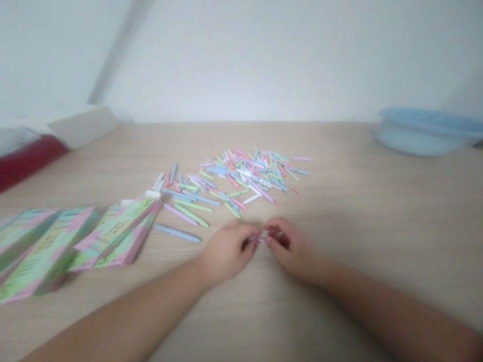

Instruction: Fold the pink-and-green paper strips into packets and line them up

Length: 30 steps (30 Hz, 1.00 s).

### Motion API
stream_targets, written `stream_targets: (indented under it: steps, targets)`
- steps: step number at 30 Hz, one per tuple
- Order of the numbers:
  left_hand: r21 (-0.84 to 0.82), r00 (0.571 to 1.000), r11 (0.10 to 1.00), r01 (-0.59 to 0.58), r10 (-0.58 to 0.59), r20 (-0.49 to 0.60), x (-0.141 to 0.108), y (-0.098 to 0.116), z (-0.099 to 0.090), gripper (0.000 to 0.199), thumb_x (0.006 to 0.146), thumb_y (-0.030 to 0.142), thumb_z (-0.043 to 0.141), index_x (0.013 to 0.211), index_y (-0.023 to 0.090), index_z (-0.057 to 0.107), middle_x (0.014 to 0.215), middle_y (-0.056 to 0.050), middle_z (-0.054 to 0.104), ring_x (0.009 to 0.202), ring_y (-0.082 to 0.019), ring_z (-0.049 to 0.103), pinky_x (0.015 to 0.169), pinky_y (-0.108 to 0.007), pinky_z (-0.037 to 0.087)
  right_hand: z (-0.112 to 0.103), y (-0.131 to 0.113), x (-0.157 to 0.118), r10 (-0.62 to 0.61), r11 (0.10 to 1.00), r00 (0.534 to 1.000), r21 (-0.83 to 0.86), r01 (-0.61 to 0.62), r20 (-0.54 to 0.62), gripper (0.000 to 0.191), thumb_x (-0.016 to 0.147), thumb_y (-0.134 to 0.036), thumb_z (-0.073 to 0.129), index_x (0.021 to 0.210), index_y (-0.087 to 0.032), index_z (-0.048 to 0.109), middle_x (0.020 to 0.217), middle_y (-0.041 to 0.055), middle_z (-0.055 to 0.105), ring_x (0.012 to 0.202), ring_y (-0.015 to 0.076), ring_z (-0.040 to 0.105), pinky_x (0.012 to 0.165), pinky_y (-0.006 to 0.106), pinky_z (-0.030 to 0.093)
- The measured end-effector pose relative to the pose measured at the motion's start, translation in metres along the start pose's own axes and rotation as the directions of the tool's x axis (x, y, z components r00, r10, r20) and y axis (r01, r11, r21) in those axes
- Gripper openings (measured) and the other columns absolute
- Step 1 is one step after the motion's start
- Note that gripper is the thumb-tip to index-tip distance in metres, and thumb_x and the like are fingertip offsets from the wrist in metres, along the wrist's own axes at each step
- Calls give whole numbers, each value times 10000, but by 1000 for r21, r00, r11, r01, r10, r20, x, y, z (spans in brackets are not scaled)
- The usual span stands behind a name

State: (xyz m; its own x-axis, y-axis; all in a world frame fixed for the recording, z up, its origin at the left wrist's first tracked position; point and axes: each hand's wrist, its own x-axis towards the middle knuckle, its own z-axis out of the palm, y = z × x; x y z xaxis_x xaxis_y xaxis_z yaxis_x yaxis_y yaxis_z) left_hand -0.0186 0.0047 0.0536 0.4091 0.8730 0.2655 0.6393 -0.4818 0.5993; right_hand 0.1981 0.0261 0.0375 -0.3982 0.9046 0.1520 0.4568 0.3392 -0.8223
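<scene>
My left hand [231, 250] and my right hand [296, 249] meet fingertip to fingertip low over the wooden table [362, 211]. Between them is a small purple pen piece [260, 239], blurred, pinched by the left fingers. The right fingers are closed at its other end; what they hold there is too small to make out. Just beyond the hands lies a loose pile of pastel pen parts [245, 171] in pink, green, blue, purple and white. A blue pen barrel [178, 233] rests left of my left hand.
Several green and pink printed boxes [123, 226] lie at the left, one with white pieces at its open end. A light blue basin [422, 133] stands at the back right. At the back left are a red object [32, 156] and a pale flap [85, 125].
</scene>
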Motion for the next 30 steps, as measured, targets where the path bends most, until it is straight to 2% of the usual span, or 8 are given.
stream_targets:
  steps: [5, 15, 22, 30]
  targets:
    - [79, 998, 995, -60, 58, 23, 2, 2, 1, 160, 916, 148, 562, 989, 224, 682, 955, -53, 727, 950, -231, 638, 896, -366, 469, 1, 7, 5, 1, 999, 998, 33, 1, -59, 200, 970, -330, 586, 1138, -224, 610, 1041, 60, 705, 922, 205, 685, 829, 368, 560]
    - [78, 998, 996, -51, 48, 32, 2, 3, 2, 176, 908, 137, 572, 1016, 215, 687, 1055, -62, 732, 1020, -239, 635, 962, -386, 469, 3, 2, 0, -40, 998, 999, -47, 39, -17, 227, 966, -308, 583, 1177, -226, 607, 1065, 66, 706, 921, 216, 688, 841, 384, 555]
    - [56, 999, 998, -23, 22, 26, 4, 3, 1, 176, 903, 152, 578, 1011, 220, 699, 1059, -74, 726, 1025, -245, 636, 947, -386, 481, 2, -1, 0, -60, 992, 998, -114, 60, 0, 203, 965, -305, 577, 1147, -224, 619, 1049, 61, 693, 907, 216, 667, 841, 384, 538]
    - [51, 1000, 999, -21, 19, 22, 2, 1, 4, 200, 888, 172, 596, 1044, 230, 707, 1067, -77, 716, 1029, -248, 633, 937, -386, 486, 1, -5, 0, -52, 992, 998, -112, 54, 20, 200, 970, -309, 575, 1144, -224, 624, 1064, 63, 690, 923, 220, 661, 848, 395, 535]
